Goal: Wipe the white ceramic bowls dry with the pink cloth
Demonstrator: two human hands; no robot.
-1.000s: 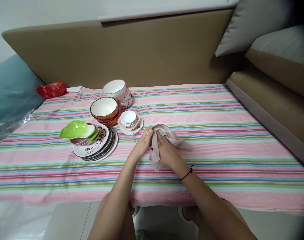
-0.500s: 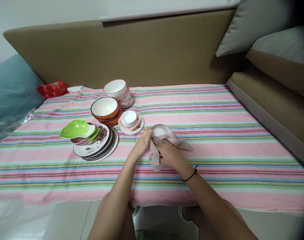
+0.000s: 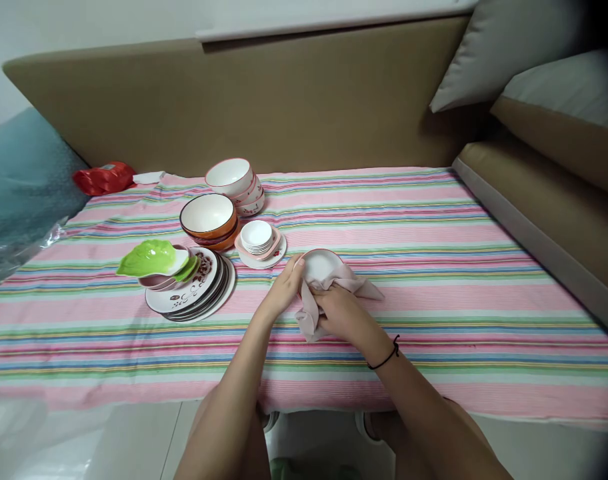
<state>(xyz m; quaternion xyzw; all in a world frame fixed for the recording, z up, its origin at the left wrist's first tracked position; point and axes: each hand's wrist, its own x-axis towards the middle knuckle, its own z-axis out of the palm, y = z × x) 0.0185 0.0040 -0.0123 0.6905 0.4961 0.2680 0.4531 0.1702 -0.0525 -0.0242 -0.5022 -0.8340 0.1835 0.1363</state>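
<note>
A small white dish with a pink rim [image 3: 320,264] rests on the striped cloth [image 3: 434,233] in front of me. My left hand [image 3: 285,287] grips its left rim, fingers curled around the edge. My right hand [image 3: 341,312] is closed on a beige-pink rag [image 3: 311,308] at the dish's near edge; part of the rag trails out to the right. To the left stand a stack of small white saucers [image 3: 260,238], orange bowls [image 3: 209,219] and white-and-pink bowls [image 3: 234,180].
A pile of patterned plates [image 3: 197,291] carries green leaf-shaped dishes [image 3: 151,259]. A red packet [image 3: 103,177] lies at the back left beside a teal cushion [image 3: 19,180]. A tan sofa back runs behind; cushions sit at the right. Tiled floor shows below.
My right hand has drawn the rag back toward me off the dish, so more of the white inside shows. My left hand has kept its hold on the rim.
</note>
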